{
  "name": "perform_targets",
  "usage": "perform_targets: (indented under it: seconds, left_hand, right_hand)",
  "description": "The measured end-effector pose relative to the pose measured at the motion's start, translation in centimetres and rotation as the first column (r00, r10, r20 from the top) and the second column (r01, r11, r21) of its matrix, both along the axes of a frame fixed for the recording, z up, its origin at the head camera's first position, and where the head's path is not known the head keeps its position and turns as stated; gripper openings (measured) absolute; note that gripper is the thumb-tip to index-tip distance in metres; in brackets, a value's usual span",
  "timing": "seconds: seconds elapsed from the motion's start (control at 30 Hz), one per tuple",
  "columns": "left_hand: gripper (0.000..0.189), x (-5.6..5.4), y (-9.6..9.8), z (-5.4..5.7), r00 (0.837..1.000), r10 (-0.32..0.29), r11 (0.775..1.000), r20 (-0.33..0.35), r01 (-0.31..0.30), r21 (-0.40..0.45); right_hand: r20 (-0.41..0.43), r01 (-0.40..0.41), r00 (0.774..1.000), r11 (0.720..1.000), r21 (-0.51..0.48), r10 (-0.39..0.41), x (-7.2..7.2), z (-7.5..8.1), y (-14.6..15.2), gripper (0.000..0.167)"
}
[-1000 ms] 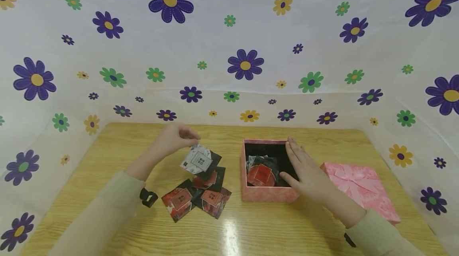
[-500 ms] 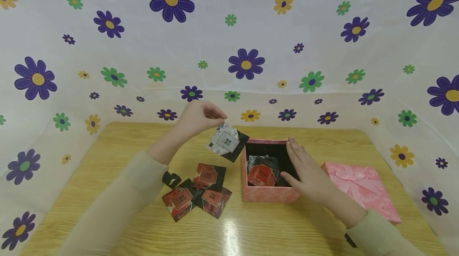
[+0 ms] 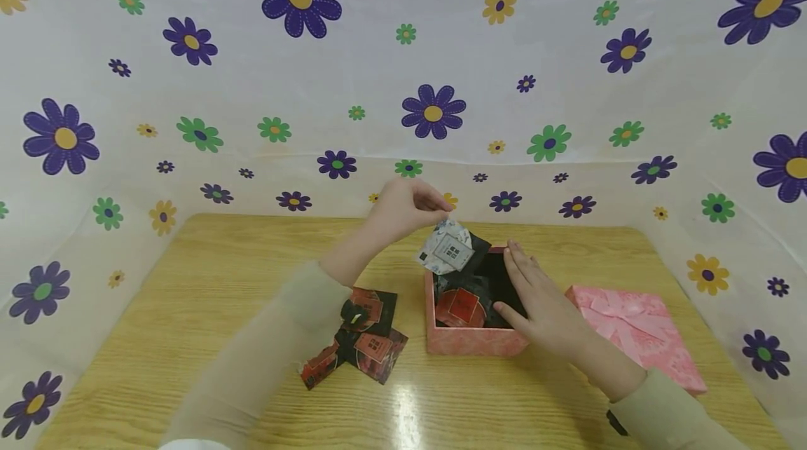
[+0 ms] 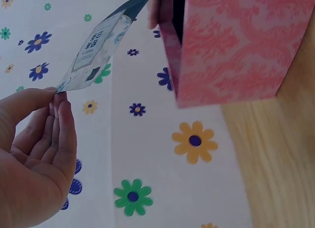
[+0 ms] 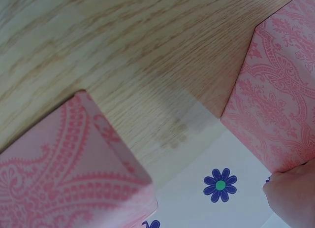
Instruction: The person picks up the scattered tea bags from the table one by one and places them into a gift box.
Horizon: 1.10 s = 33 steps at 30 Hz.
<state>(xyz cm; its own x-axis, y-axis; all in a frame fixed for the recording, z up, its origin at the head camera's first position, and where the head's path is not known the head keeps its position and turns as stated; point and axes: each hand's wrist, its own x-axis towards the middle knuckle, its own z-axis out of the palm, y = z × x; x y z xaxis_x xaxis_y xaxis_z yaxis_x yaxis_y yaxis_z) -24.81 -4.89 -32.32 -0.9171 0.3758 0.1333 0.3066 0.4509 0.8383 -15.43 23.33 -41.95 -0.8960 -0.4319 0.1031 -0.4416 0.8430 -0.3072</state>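
Observation:
My left hand (image 3: pixel 410 206) pinches one corner of a flat white-and-black sachet (image 3: pixel 449 251) between thumb and index finger. In the head view the sachet overlaps the back left of an open pink box (image 3: pixel 476 342) with a black inside. Its printed face and a dark edge show in the left wrist view, close to the box wall (image 4: pixel 241 50). Inside the box lies a red-and-black sachet (image 3: pixel 463 306) among others. My right hand (image 3: pixel 547 306) rests over the box's right rim, fingers extended. At the right wrist view's edge, a fingertip (image 5: pixel 295 191) meets the box side.
Several red-and-black sachets (image 3: pixel 378 355) lie overlapping on the wooden table (image 3: pixel 208 261), left of the box and partly behind my left sleeve. The pink lid (image 3: pixel 643 338) with its bow lies to the right. A white flower-print cloth (image 3: pixel 353 71) surrounds the table.
My left hand has lifted the white-and-black sachet off the sachets on the table and carried it rightward to above the box. The right hand has stayed at the rim.

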Motion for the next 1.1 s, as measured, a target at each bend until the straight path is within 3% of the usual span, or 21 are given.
perform_targets:
  seconds: [0.27,0.47,0.83,1.1]
  left_hand:
    - [0.012,0.5,1.9,-3.3,0.997,-0.060,0.998,0.054,0.060,0.011]
    - [0.009,0.9,2.5,-5.2,0.994,-0.108,0.993,0.028,0.109,-0.039]
    - [0.007,1.1,3.7,-6.6,0.992,-0.128,0.982,-0.012,0.125,-0.139]
    - [0.009,0.6,2.6,-6.6,0.995,-0.098,0.984,0.005,0.098,-0.147]
  right_hand:
    - [-0.016,-0.008,1.000,1.000,-0.005,0.007,0.0,-0.2,0.1,0.086]
    - [-0.007,-0.007,1.000,1.000,-0.002,0.007,0.0,-0.2,0.0,0.087]
    - [0.011,0.001,1.000,1.000,-0.004,-0.001,-0.1,-0.1,0.0,0.088]
    - [0.027,0.010,1.000,1.000,-0.005,-0.010,-0.1,-0.1,0.0,0.088]
